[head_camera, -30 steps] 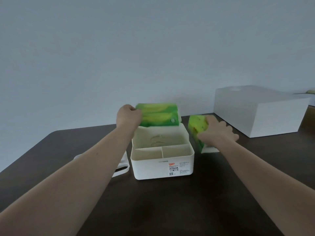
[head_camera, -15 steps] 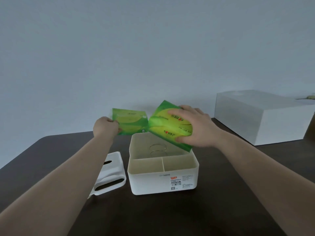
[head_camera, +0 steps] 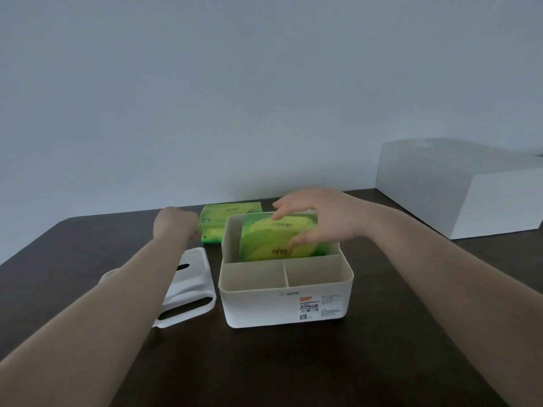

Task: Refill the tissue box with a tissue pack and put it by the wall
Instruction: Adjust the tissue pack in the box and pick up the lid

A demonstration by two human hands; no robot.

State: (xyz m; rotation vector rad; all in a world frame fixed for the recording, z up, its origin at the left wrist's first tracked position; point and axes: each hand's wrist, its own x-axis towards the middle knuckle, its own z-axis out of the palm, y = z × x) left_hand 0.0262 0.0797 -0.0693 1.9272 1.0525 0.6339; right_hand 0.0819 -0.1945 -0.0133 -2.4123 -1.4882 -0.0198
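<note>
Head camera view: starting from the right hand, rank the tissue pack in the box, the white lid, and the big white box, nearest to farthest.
1. Tissue pack: under the right hand, in the rear compartment.
2. White lid: left of the tissue box.
3. Big white box: far right, by the wall.

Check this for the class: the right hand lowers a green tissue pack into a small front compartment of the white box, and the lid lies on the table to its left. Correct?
Not quite. The head view shows the right hand lowering the green tissue pack into the large rear compartment of the white box. The lid does lie on the table to its left.
</note>
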